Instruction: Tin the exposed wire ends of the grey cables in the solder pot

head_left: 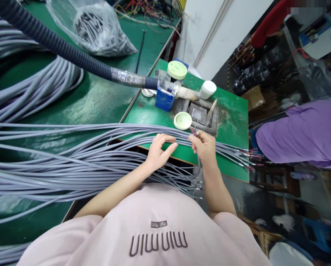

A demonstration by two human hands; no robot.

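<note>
My right hand (205, 147) pinches the end of a grey cable (199, 168), whose stripped coloured wires (193, 130) stick up past the fingertips. The rest of that cable hangs down beside the wrist. To its left, my left hand (161, 150) is open over the grey cables, thumb and fingers apart with nothing between them. A bundle of grey cables (121, 129) passes beneath both hands, its stripped ends (251, 157) fanned out at the right table edge. More cable ends (198, 186) lie nearer my body. Just beyond my right hand is a small pale-green dish (182, 120).
Behind the dish sits a square solder pot (198, 112) with a stick on its rim. A ribbed hose (99, 68) ends at a blue box (164, 99); a white tub (207, 89) stands nearby. Coiled cables and a plastic bag (99, 27) lie left. A person in purple (300, 135) is at right.
</note>
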